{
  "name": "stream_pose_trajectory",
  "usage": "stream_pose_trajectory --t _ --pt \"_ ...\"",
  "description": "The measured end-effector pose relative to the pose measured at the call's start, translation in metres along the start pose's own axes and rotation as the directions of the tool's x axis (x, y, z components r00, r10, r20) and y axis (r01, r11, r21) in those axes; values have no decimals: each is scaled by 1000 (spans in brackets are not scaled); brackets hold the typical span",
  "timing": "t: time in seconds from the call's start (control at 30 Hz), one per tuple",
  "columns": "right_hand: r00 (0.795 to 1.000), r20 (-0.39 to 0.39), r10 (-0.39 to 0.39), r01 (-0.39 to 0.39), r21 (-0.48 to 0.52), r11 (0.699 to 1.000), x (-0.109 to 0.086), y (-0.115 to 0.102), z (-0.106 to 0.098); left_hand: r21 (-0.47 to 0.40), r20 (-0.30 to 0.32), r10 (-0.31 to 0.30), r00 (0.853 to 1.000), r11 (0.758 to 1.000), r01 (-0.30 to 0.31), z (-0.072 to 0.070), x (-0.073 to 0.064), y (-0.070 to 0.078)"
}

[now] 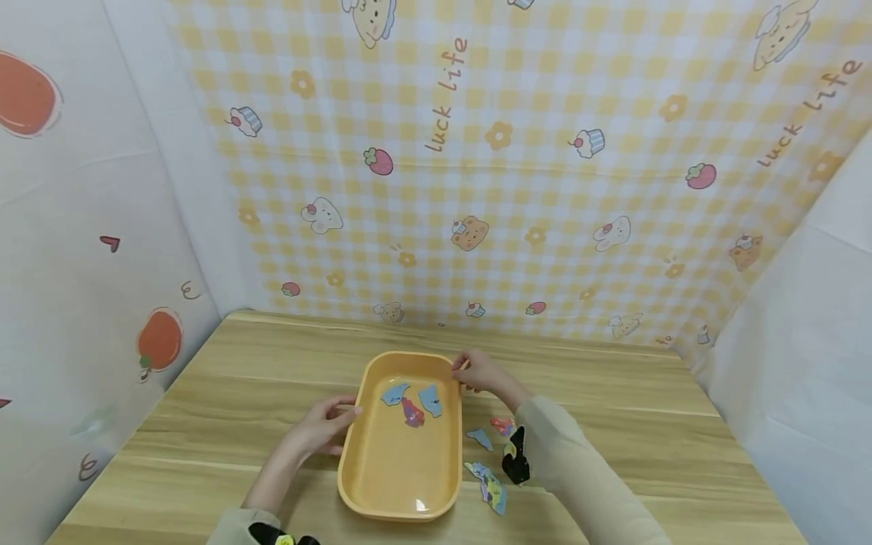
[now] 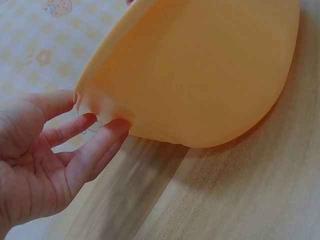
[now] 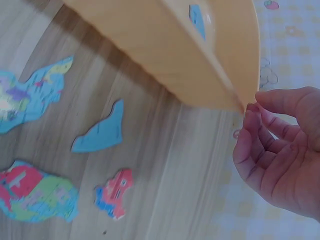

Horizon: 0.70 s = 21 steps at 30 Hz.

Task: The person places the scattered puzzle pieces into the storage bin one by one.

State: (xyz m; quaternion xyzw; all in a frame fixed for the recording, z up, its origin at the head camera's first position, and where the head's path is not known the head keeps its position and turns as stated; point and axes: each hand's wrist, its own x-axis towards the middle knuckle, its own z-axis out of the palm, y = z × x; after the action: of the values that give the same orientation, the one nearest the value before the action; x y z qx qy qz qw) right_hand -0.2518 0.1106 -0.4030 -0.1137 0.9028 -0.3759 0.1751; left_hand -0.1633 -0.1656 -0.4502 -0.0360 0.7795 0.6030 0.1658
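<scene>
An orange-yellow oblong tray [image 1: 398,477] stands lengthwise on the wooden table. At its left side my left hand [image 1: 325,425] holds it, the thumb at the rim and the fingers against the outer wall [image 2: 210,75]. My right hand [image 1: 482,372] pinches the rim near the far right corner between thumb and fingers, as the right wrist view shows. Inside the tray lie two blue map puzzle pieces [image 1: 431,400] and a pink-purple one [image 1: 412,413]. More pieces lie to its right: a plain blue one [image 3: 102,132] and a red-and-blue one [image 3: 116,195].
Beside the tray's near right side are a pale blue, yellow and purple map piece [image 3: 30,102] and a pink-and-green one [image 3: 42,195]. A yellow checked cloth [image 1: 504,189] hangs behind the table [image 1: 293,341], with white patterned cloths at both sides.
</scene>
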Motion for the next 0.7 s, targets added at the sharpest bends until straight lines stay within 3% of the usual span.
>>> stream_pose_trajectory --t 0.17,0.27,0.3,0.43,0.7 --pt "999 -11 -33 33 1 999 13 34 -1 -8 23 9 1000 1000 -9 -1 -1 -1" --pt "1000 -12 -2 3 12 1000 6 35 -4 -11 25 11 1000 1000 -11 -1 -1 0" --pt "999 -20 45 -45 -1 999 -2 27 -6 -8 21 9 1000 1000 -9 -1 -1 0" --pt "997 -48 54 -57 -63 996 -17 24 -9 4 0 -4 1000 1000 4 -1 -1 0" --pt "993 -2 121 -119 -188 975 -26 40 -14 13 6 0 1000 1000 0 0 0 1"
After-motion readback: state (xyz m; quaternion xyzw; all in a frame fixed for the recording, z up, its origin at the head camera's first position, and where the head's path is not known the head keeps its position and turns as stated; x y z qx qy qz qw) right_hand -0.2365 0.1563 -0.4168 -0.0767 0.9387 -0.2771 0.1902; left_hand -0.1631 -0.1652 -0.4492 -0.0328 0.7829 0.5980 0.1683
